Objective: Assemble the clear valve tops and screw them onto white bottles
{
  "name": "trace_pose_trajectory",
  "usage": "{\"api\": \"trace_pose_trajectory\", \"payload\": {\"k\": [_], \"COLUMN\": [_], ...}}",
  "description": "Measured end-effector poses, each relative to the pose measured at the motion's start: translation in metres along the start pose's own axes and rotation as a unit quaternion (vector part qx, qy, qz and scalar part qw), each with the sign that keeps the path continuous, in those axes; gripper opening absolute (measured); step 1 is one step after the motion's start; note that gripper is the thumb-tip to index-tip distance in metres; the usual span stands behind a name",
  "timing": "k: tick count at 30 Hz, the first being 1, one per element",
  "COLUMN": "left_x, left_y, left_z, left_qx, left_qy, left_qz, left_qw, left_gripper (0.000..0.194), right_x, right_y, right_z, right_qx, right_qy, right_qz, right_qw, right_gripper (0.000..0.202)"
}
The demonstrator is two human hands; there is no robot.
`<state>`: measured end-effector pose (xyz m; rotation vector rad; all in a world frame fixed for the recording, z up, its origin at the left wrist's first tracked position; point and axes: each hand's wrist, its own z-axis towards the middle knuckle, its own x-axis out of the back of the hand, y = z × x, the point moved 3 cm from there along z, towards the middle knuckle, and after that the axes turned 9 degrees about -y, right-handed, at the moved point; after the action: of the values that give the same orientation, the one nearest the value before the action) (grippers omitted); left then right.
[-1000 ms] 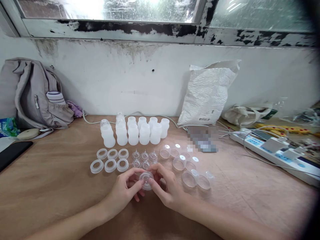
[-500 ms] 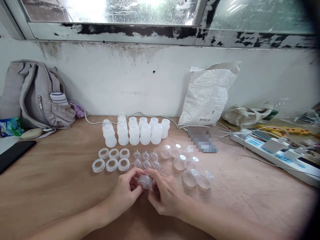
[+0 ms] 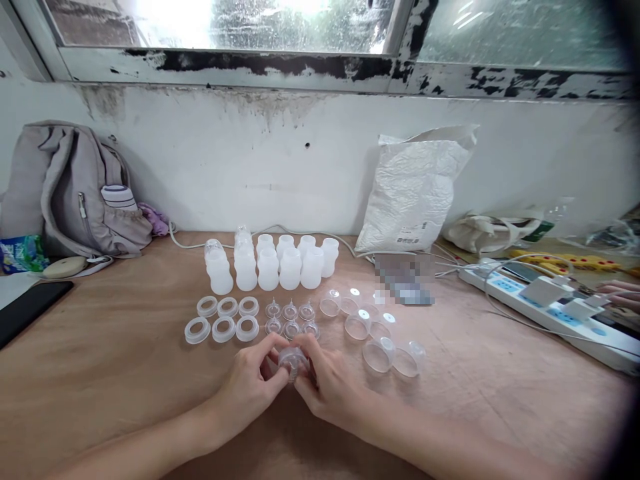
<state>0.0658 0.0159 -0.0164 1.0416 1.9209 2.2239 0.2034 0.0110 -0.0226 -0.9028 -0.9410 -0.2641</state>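
Note:
Close to me at the table's middle, my left hand [image 3: 254,377] and my right hand [image 3: 330,381] pinch a translucent bottle collar ring [image 3: 293,357] from both sides. The ring tilts toward me, and a clear nipple seems to sit in it, partly covered by my fingers. Just beyond my fingers stand two rows of clear bottle nipples [image 3: 290,311]. Left of them lie two rows of frosted collar rings [image 3: 224,329]. Several clear dome caps [image 3: 377,357] rest to the right. Behind, frosted baby bottles [image 3: 290,270] stand grouped, two with clear tops.
A grey backpack [image 3: 75,187] and a black phone [image 3: 33,310] are at the left. A white mailer bag [image 3: 413,193] leans on the wall beside a blurred-out flat thing. A power strip [image 3: 545,310] lies right. Another person's hand [image 3: 623,290] shows at the right edge.
The held ring has tipped so its open side faces me more, with my fingers shifting around it. Another person's hand has come into view at the right edge.

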Motion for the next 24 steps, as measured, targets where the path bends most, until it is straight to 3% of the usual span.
{"api": "trace_pose_trajectory", "payload": {"k": [10,16,24], "left_x": [0.0010,-0.0003,-0.0002], "left_y": [-0.0019,-0.0023,-0.0042], "left_z": [-0.0005,0.0019,0.0000], "left_qx": [0.011,0.004,-0.003], "left_qy": [-0.001,-0.008,-0.001], "left_qz": [-0.010,0.005,0.019], "left_qw": [1.000,1.000,1.000], "left_gripper": [0.020,0.010,0.014], "right_x": [0.0084,0.0023,0.0036], "right_y": [-0.0012,0.0030,-0.0034], "right_z": [0.0034,0.0019,0.0005], "right_qx": [-0.008,-0.021,0.003], "right_qy": [0.003,-0.008,-0.017], "right_qz": [0.053,0.052,0.069], "right_qw": [0.999,0.998,0.997], "right_gripper": [0.026,0.024,0.024]}}
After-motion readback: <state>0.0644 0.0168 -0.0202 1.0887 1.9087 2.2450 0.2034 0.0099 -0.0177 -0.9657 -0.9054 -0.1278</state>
